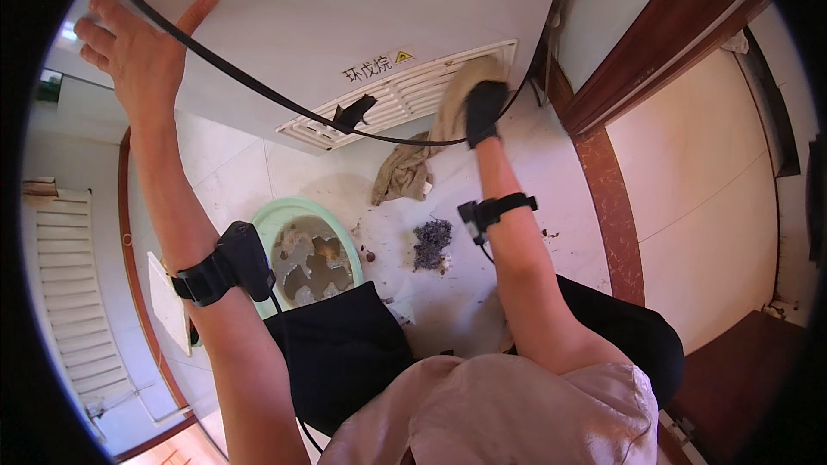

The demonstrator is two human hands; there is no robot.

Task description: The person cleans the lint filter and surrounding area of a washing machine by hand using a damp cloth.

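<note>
My bare left hand (142, 45) is spread against the pale panel (310, 6) of a large appliance, likely a refrigerator, fingers apart. Low on that panel runs a white slotted vent grille (404, 100). A beige cloth (452, 100) is pressed to the grille's right end by my right hand (484, 110), which wears a black glove; its fingers are mostly hidden. The cloth trails down to the floor, where its damp-looking end lies bunched. A torn black piece (354, 113) sticks out at the grille's left part.
Between my knees and the appliance stands a green basin (355, 252) of murky water. A grey fibrous clump (431, 242) and scattered debris lie on the tiles. A black cable (258, 87) loops across the view. A brown door frame (620, 71) rises at right.
</note>
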